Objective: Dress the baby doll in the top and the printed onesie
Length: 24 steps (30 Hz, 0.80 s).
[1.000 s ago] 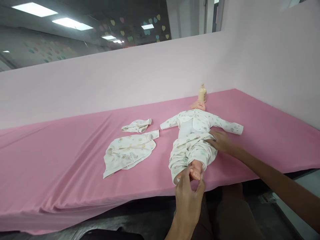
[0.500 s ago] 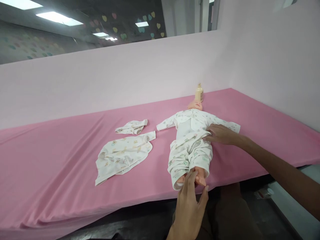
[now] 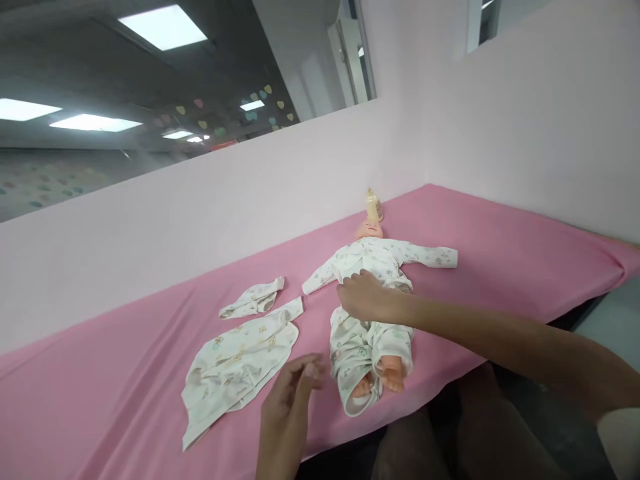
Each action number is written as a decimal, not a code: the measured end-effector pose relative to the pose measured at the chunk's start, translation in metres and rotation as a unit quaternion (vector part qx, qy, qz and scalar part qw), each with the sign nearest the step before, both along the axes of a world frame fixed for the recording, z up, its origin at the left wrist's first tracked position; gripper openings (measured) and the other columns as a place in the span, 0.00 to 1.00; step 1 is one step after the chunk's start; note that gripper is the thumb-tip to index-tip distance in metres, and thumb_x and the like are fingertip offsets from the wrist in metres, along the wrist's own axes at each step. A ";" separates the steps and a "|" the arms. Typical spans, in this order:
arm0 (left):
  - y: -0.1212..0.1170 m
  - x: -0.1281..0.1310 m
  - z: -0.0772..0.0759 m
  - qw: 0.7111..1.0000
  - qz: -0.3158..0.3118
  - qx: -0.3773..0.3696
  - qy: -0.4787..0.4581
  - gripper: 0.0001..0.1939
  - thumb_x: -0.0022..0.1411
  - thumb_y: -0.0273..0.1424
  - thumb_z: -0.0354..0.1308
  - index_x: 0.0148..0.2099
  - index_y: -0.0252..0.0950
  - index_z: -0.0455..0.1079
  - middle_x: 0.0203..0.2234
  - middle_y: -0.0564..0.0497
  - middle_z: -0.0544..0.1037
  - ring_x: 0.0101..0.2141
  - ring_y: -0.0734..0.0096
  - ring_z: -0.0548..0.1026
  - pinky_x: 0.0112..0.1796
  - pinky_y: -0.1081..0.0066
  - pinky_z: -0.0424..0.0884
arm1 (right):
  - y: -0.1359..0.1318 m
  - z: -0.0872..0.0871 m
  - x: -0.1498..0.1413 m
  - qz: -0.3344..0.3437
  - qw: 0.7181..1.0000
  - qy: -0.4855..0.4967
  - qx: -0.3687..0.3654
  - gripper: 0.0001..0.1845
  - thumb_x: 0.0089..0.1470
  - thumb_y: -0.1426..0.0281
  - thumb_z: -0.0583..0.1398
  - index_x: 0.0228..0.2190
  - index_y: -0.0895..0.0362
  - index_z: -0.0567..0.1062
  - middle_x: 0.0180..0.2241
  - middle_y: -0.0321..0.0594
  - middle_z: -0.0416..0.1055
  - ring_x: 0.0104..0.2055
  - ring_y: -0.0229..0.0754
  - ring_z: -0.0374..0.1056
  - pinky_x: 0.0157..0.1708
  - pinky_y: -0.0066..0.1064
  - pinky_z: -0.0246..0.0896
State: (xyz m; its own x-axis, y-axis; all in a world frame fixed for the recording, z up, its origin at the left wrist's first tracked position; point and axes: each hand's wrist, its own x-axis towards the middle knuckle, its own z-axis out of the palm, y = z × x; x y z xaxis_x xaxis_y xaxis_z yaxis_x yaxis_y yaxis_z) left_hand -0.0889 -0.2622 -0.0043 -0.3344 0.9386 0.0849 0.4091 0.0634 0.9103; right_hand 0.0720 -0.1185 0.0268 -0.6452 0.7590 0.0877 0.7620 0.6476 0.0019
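Note:
A baby doll (image 3: 371,231) lies on its back in a white printed long-sleeved top (image 3: 427,255) and matching trousers (image 3: 350,347), with bare feet (image 3: 391,375) showing below the cuffs. Across the doll's waist reaches my right hand (image 3: 364,297), fingers curled closed at the waistband's left side; the hand covers part of the waistband. My left hand (image 3: 293,407) hovers left of the trouser legs, apart from them. It holds nothing, its fingers bent and slightly apart, the tips smeared by motion.
Left of the doll, a printed baby top (image 3: 240,367) lies spread on the pink sheet (image 3: 125,400), a smaller printed cloth piece (image 3: 254,298) above it. A cream pump bottle (image 3: 373,207) stands behind the doll's head, near the white wall (image 3: 240,207).
My right hand has shifted from the right side of the trouser waistband to the left side. My left hand has let go of the doll's feet and moved left. The camera view has tilted.

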 end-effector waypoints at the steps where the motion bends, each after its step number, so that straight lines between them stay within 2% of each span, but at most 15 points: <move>1: 0.012 -0.002 0.001 1.000 -0.006 -0.015 0.002 0.20 0.56 0.49 0.57 0.42 0.39 0.73 0.37 0.48 0.79 0.32 0.63 0.77 0.41 0.64 0.71 | 0.001 -0.003 -0.005 -0.003 1.000 -0.001 -0.015 0.08 0.52 0.78 0.54 0.33 0.61 0.73 0.39 0.52 0.73 0.38 0.47 0.70 0.39 0.39 0.60; 4: 0.047 -0.005 -0.007 0.995 -0.074 -0.053 -0.037 0.22 0.57 0.48 0.55 0.46 0.38 0.71 0.43 0.45 0.77 0.35 0.62 0.77 0.40 0.63 0.71 | 0.003 -0.007 -0.008 -0.013 0.998 0.010 -0.067 0.11 0.54 0.75 0.55 0.39 0.63 0.72 0.42 0.55 0.72 0.39 0.49 0.70 0.39 0.40 0.61; 6: 0.067 -0.006 -0.014 0.993 -0.093 -0.068 -0.037 0.21 0.57 0.46 0.56 0.47 0.37 0.70 0.45 0.44 0.76 0.39 0.62 0.76 0.41 0.65 0.70 | 0.005 -0.006 -0.005 -0.010 0.994 0.017 -0.106 0.12 0.55 0.72 0.54 0.40 0.63 0.72 0.40 0.54 0.73 0.37 0.48 0.71 0.36 0.38 0.62; 10: 0.094 -0.001 -0.023 0.972 -0.175 -0.123 -0.097 0.23 0.55 0.43 0.60 0.50 0.36 0.69 0.44 0.44 0.77 0.42 0.61 0.75 0.41 0.67 0.70 | 0.008 -0.001 0.007 0.011 0.985 0.009 -0.173 0.08 0.52 0.67 0.55 0.31 0.59 0.72 0.31 0.45 0.74 0.28 0.43 0.70 0.25 0.31 0.59; 14: 0.104 0.004 -0.026 0.954 -0.208 -0.152 -0.156 0.23 0.55 0.41 0.61 0.50 0.36 0.67 0.42 0.45 0.78 0.38 0.65 0.76 0.36 0.70 0.69 | 0.008 0.004 0.019 0.024 0.969 0.040 -0.241 0.07 0.49 0.67 0.56 0.23 0.57 0.65 0.24 0.38 0.68 0.23 0.39 0.64 0.21 0.29 0.53; 18: 0.109 -0.002 -0.030 0.948 -0.220 -0.171 -0.156 0.17 0.56 0.41 0.60 0.43 0.36 0.69 0.32 0.50 0.77 0.30 0.71 0.73 0.31 0.74 0.66 | 0.010 0.009 0.032 -0.001 0.939 0.109 -0.326 0.11 0.50 0.68 0.54 0.20 0.56 0.60 0.20 0.34 0.61 0.19 0.34 0.55 0.20 0.29 0.48; 21: 0.113 -0.009 -0.033 0.941 -0.234 -0.176 -0.172 0.16 0.56 0.44 0.60 0.37 0.35 0.70 0.25 0.53 0.74 0.25 0.74 0.69 0.29 0.75 0.65 | 0.014 0.010 0.039 -0.051 0.932 0.138 -0.331 0.11 0.51 0.70 0.53 0.20 0.56 0.59 0.20 0.34 0.60 0.19 0.33 0.53 0.20 0.29 0.48; 24: 0.120 -0.015 -0.037 0.937 -0.240 -0.174 -0.184 0.18 0.55 0.45 0.60 0.34 0.34 0.71 0.20 0.54 0.71 0.22 0.75 0.67 0.26 0.74 0.64 | 0.016 0.011 0.040 -0.060 0.928 0.126 -0.344 0.11 0.48 0.71 0.56 0.19 0.56 0.59 0.18 0.33 0.60 0.17 0.33 0.53 0.19 0.29 0.47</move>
